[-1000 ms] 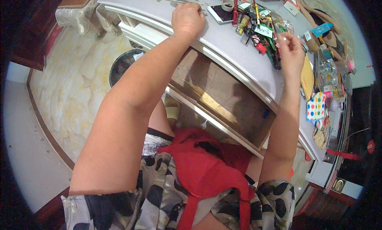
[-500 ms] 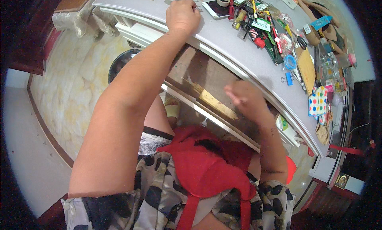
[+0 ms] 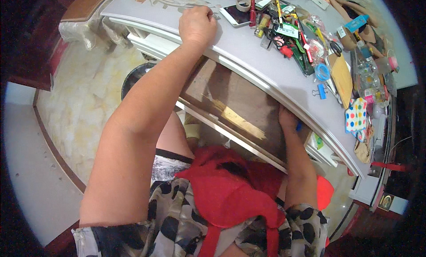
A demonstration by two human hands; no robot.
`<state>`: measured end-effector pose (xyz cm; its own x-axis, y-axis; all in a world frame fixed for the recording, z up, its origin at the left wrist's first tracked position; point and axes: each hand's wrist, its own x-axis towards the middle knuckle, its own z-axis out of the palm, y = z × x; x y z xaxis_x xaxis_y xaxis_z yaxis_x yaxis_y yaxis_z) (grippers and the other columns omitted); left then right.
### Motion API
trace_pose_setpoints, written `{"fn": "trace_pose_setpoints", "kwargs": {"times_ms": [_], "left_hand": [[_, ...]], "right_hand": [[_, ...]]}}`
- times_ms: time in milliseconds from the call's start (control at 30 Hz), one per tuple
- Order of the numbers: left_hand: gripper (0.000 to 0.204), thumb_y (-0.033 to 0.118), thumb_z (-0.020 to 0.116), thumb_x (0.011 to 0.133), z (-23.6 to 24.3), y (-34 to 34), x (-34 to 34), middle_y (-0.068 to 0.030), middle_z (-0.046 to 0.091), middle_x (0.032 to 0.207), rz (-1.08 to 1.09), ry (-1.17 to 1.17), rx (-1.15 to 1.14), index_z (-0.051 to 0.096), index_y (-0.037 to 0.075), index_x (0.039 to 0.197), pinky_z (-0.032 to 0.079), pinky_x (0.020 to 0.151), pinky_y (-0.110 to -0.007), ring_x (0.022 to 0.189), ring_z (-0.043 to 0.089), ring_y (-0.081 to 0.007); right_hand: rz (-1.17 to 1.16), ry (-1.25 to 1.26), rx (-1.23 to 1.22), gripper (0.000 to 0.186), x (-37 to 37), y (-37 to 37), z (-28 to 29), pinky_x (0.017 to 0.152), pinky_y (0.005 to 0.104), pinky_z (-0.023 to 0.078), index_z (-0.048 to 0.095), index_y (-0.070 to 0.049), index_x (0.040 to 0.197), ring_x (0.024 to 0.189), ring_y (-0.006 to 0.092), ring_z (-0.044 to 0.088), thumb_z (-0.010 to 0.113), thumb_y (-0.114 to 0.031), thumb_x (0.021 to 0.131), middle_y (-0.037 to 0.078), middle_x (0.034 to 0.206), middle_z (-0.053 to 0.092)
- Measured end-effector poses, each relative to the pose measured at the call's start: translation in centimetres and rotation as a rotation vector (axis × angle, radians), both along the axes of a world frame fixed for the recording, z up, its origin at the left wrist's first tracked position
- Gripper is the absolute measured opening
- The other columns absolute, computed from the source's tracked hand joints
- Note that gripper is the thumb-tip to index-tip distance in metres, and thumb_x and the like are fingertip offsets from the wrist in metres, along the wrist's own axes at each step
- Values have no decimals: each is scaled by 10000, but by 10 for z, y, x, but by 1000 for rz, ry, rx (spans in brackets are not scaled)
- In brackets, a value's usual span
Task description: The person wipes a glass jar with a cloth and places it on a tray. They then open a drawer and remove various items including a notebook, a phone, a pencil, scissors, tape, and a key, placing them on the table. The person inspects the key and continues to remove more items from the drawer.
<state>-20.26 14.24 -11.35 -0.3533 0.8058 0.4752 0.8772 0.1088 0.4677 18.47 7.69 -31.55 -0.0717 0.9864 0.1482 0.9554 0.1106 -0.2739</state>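
My left hand (image 3: 198,25) is curled into a fist on the grey-white tabletop (image 3: 248,48), close to its front edge. What its fingers hold, if anything, is hidden. Below that edge a brown-bottomed drawer (image 3: 253,95) is pulled out. My right hand (image 3: 288,118) reaches into the drawer's right part, its fingers mostly out of sight beneath the tabletop. Something small and blue (image 3: 298,125) shows beside the wrist. A torn, pale yellow strip (image 3: 242,123) lies on the drawer bottom, left of this hand.
A tablet-like device (image 3: 236,16), a tape roll (image 3: 243,4) and a heap of pens and tools crowd the tabletop's far side. Further right are a blue binder clip (image 3: 319,91), scissors (image 3: 335,48) and a dotted cloth (image 3: 356,115). A dark bin (image 3: 133,77) stands left of the drawer.
My right hand has gone from above the drawer's middle to the right and down into it. My left hand stays on the tabletop, nearly unmoved.
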Motion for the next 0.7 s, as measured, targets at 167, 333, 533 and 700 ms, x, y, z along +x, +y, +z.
{"fn": "trace_pose_setpoints", "kwargs": {"times_ms": [167,333,533,700], "left_hand": [[146,201,590,748,1,-4,-1,-74,643,896,24,-42,-9,672,104,820,450,818,-388,898,560,-278],[154,206,593,748,-2,3,4,-81,647,890,-9,31,55,674,99,823,454,816,-393,903,563,-280],[207,222,577,723,-5,2,-1,-134,660,828,5,42,118,696,104,845,491,749,-422,802,622,-329],[204,225,579,728,-2,3,0,-137,658,835,-5,21,68,699,107,844,491,751,-421,809,619,-329]], "right_hand": [[-135,-82,-234,536,-103,-15,120,1081,443,220,424,-74,1313,1279,347,332,400,-426,909,200,1377,363],[7,-142,-386,562,-132,13,53,1084,448,200,386,-53,1328,1287,340,313,385,-438,917,197,1394,332],[310,-190,-283,618,-171,12,48,1092,468,147,313,-39,1370,1330,315,241,356,-465,924,169,1436,268],[637,-111,-240,571,-146,7,37,1090,478,140,316,-111,1383,1352,282,196,359,-453,927,88,1458,256]]}}
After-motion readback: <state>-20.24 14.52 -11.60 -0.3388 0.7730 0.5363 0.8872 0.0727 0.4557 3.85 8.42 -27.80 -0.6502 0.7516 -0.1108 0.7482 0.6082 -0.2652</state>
